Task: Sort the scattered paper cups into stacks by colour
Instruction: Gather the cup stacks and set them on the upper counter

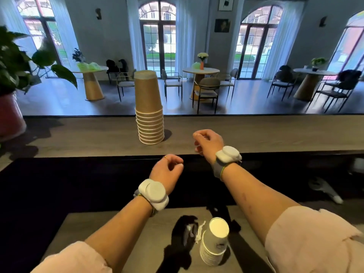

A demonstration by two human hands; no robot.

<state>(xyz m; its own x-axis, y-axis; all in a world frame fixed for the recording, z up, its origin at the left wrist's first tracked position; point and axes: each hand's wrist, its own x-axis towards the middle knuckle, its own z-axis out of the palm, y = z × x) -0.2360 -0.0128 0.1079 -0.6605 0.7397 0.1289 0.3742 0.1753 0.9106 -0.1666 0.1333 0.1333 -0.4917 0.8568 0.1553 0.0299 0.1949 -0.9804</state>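
Note:
A tall stack of several brown paper cups (149, 107) stands upside down on the upper wooden counter (275, 133), left of centre. A shorter stack of white paper cups (214, 242), also upside down, stands on the lower wooden surface (110, 233) close to me. My left hand (167, 171) hovers over the dark gap between the two levels, fingers loosely curled and holding nothing. My right hand (208, 141) hangs above the upper counter, to the right of the brown stack, fingers loosely curled and holding nothing.
A potted plant (13, 79) in a red pot stands at the counter's left end. A crumpled white paper scrap (200, 231) lies next to the white stack. Beyond the counter is a room with round tables and chairs (205, 89).

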